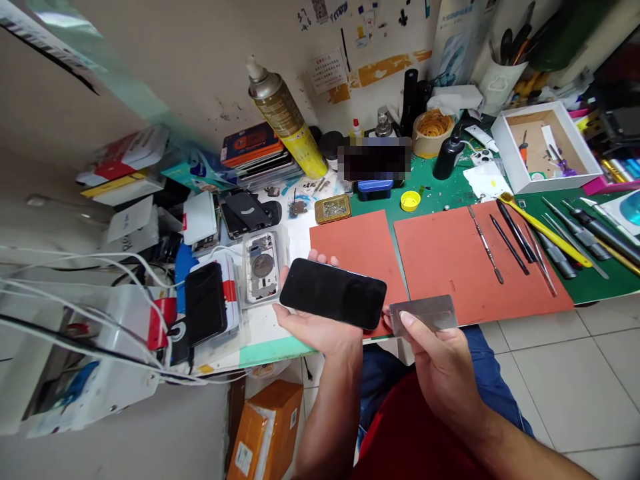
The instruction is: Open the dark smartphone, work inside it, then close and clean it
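Observation:
My left hand (316, 325) cradles a black smartphone (333, 293) from below, with its dark glass face up and the fingertips showing past its far edge. My right hand (440, 353) pinches a thin, flat steel plate (424, 315) between thumb and fingers. The plate's left end sits close to the phone's lower corner, apparently not touching it. Beyond the phone lies an opened phone housing (261, 267) in a clear tray, with a round part visible inside. Orange-red silicone mats (480, 267) stretch out to the right.
Slim screwdrivers, tweezers and a yellow-handled brush (543, 230) lie on and beside the mats, over a green cutting mat (450, 190). A tall spray can (285, 117), a white parts box (545, 147), stacked phone cases and white cables crowd the bench. A cardboard parcel (265, 430) sits below.

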The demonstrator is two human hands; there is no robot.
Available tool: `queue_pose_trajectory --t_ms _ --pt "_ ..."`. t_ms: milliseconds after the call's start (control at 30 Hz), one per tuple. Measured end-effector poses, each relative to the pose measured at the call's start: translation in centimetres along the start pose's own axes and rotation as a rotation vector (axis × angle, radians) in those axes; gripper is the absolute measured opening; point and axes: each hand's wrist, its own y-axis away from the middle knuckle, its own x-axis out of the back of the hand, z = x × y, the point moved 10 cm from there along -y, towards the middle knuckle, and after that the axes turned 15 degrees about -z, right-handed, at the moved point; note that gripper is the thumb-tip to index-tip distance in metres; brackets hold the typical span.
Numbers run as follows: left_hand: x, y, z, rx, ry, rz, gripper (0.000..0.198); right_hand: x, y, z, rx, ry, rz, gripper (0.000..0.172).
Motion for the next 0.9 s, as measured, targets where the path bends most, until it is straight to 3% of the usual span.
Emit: queue_pose_trajectory --t_ms 133,233,367,533,633,733,800,900 --pt "-1.9 1.8 1.2 -0.094 -0.059 -0.005 0.047 -2.3 -1.4 -0.5 -0.062 -0.055 -0.105 0.024" --pt "-2.4 3.2 0.8 0.054 -0.057 -0.087 0.053 -1.5 -2.8 -2.5 0.008 0.003 -0.056 0.031" --pt "-0.8 5.5 -0.7 0.426 0.02 -0.157 0.067 0.3 -5.2 -5.5 0.137 0.021 -0.06 0.024" --pt "-2.5 10.0 -3.8 1.07 0.192 -0.559 0.088 0.1 -7.4 -6.4 0.097 0.104 -0.338 0.015" --pt "-3.6 11.5 -4.7 1.262 0.13 -0.812 0.089 -1.2 -7.5 -5.9 0.005 0.134 -0.5 0.024" --pt "-3.7 10.3 -5.5 1.175 -0.009 -0.887 0.079 -1.5 -7.2 -6.2 -0.026 0.161 -0.531 0.043" --pt "-3.8 8.8 -5.4 1.019 -0.076 -0.888 0.077 -0.3 -7.2 -7.7 0.062 0.218 -0.437 0.049" --pt "-4.0 7.4 -4.7 0.805 -0.181 -0.968 0.096 2.7 -7.1 -9.1 0.116 0.346 -0.267 0.033"
